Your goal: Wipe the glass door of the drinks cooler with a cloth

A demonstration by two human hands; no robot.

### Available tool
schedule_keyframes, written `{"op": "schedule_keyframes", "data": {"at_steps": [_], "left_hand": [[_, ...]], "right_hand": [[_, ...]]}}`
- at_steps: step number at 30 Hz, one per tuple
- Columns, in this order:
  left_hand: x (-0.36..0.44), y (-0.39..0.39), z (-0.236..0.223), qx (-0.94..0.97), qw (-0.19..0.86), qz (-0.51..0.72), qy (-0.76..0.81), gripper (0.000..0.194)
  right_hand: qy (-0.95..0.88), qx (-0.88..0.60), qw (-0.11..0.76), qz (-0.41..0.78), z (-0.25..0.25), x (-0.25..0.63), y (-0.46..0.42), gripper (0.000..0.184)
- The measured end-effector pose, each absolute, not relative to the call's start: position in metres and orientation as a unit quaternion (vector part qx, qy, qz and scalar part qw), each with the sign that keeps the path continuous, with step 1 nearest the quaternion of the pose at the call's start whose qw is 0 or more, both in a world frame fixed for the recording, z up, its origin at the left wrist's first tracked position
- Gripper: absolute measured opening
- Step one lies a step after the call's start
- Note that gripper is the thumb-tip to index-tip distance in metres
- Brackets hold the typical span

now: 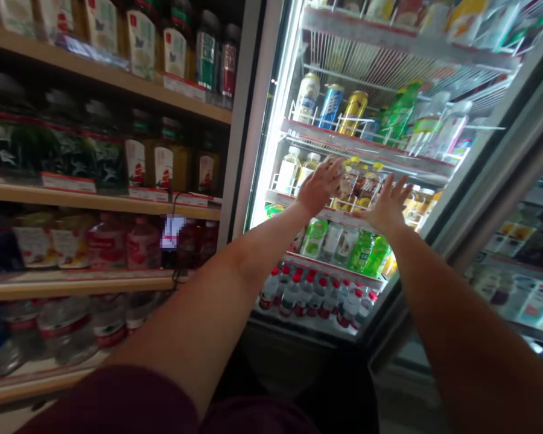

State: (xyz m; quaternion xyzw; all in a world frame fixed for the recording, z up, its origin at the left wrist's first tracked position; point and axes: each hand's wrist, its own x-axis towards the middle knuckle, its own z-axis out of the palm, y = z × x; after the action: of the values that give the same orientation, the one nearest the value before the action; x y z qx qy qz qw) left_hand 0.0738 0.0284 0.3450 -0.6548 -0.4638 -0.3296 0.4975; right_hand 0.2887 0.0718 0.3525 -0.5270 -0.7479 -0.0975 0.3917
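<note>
Both arms stretch forward into a lit drinks fridge. My left hand [322, 185] has its fingers spread in front of the middle shelf, with nothing in it. At the same height on the right, my right hand [387, 208] is also open and empty, thumb pointing left. Between the hands stand brown drink bottles [358, 179] with yellow caps. White-capped bottles [289, 169] are left of my left hand, and amber bottles [416, 202] show beyond my right hand. Whether any fingertip touches a bottle, I cannot tell.
One shelf up are a blue can [331, 106], a gold can [353, 113] and green bottles [400, 111]. Below are green-labelled bottles [315, 236] and red-capped water bottles [319, 295]. Wooden shelves [181, 208] with drinks line the left; the fridge door frame [475, 205] slants along the right.
</note>
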Motion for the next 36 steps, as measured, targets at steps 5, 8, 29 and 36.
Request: {"op": "schedule_keyframes", "data": {"at_steps": [5, 8, 29, 36], "left_hand": [[0.093, 0.030, 0.287, -0.676, 0.469, -0.352, -0.447, 0.053], [0.103, 0.024, 0.210, -0.773, 0.460, -0.230, -0.372, 0.053], [0.056, 0.013, 0.311, -0.720, 0.487, -0.235, -0.435, 0.057], [0.077, 0.015, 0.249, -0.733, 0.461, -0.245, -0.437, 0.054]], "right_hand": [[-0.742, -0.542, 0.384, -0.088, 0.353, 0.288, 0.071, 0.162], [-0.749, -0.521, 0.398, -0.096, 0.351, 0.290, 0.079, 0.159], [-0.742, -0.538, 0.389, -0.093, 0.351, 0.287, 0.070, 0.163], [-0.740, -0.527, 0.410, -0.082, 0.349, 0.287, 0.073, 0.159]]}}
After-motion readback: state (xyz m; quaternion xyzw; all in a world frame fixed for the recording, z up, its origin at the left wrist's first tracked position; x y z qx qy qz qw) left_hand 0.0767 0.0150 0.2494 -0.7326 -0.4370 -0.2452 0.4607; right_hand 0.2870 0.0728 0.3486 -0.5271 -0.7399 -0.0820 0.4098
